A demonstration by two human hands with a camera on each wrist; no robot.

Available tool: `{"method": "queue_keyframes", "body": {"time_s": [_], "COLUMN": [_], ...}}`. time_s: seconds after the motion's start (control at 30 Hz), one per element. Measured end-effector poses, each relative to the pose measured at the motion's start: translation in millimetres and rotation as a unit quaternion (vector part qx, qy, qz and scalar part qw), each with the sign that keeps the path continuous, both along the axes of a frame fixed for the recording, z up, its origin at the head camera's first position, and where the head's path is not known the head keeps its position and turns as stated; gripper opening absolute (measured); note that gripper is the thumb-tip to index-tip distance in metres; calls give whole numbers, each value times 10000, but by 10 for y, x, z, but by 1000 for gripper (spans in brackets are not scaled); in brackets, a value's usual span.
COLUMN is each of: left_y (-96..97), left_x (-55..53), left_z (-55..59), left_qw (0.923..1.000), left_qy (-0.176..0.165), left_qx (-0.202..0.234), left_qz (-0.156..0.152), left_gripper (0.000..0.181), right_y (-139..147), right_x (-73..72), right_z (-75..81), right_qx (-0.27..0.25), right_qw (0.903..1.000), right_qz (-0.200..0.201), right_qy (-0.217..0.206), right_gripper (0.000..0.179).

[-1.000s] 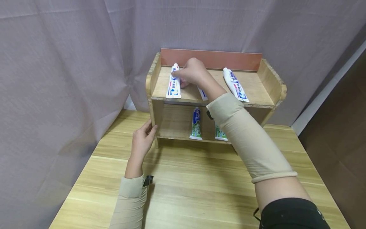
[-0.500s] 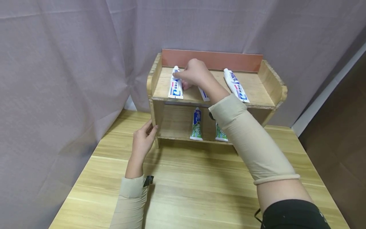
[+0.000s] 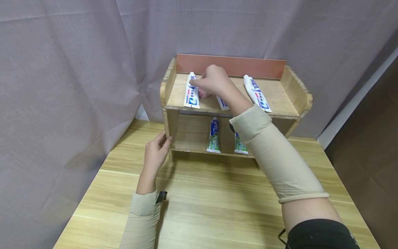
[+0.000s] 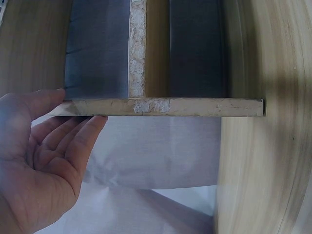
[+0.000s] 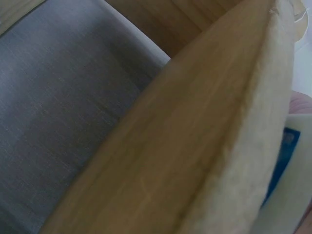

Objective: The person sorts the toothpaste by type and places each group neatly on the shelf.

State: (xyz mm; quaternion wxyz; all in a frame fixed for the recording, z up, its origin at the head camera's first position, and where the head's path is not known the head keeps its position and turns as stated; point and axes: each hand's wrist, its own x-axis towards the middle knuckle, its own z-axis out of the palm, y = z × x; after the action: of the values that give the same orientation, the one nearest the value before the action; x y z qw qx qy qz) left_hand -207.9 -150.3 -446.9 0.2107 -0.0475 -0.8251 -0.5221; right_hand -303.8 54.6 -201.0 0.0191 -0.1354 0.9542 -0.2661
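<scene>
My right hand [image 3: 214,81] is over the upper board of a small wooden shelf [image 3: 270,90]. It holds a white toothpaste tube [image 3: 191,95] at the left end, thumb on the tube and other fingers bent at its right side. A second white tube [image 3: 223,103] shows only partly under my wrist. Farther right lies a third white tube [image 3: 256,93], slightly tilted. My left hand [image 3: 154,152] grips the shelf's left side panel; in the left wrist view, thumb and fingers of that hand [image 4: 46,165] lie on opposite faces of the panel [image 4: 195,107].
On the lower board lie a blue-and-green toothpaste tube [image 3: 214,136] and another green tube [image 3: 240,145], partly covered by my right sleeve. The shelf stands on a wooden table [image 3: 205,207] before a grey curtain [image 3: 77,69]. A reddish strip [image 3: 248,65] backs the upper board.
The lower end of the left white tube has shifted slightly right, with my right hand still on it. My left hand keeps its place on the side panel.
</scene>
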Motion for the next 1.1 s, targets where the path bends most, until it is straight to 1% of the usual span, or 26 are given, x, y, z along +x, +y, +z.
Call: {"method": "queue_keyframes", "body": {"time_s": [0.2,0.37,0.63,0.87,1.1], "left_y": [7,15,3,1,13], "left_x": [-5,-10,-12,-6,-15], "left_z": [2,-1,2,8,7], "left_qw": [10000,10000,10000,10000,10000], "left_qy": [-41,-61,-67,-15,-9], "left_qx": [12,13,-28,-21,-2], "left_qz": [17,-8,-8,-26,-83], "left_gripper": [43,42,43,43,43], "right_y": [20,61,67,83,149], "right_x": [19,57,174,229,305], "right_z": [8,-9,-46,-60,-75], "right_qx": [-179,-196,-147,-273,-505], "right_qw": [9998,9997,9989,9984,9975], "right_qz": [19,146,330,442,427], "right_qy": [-45,97,294,227,249], "right_gripper": [40,40,42,41,39]}}
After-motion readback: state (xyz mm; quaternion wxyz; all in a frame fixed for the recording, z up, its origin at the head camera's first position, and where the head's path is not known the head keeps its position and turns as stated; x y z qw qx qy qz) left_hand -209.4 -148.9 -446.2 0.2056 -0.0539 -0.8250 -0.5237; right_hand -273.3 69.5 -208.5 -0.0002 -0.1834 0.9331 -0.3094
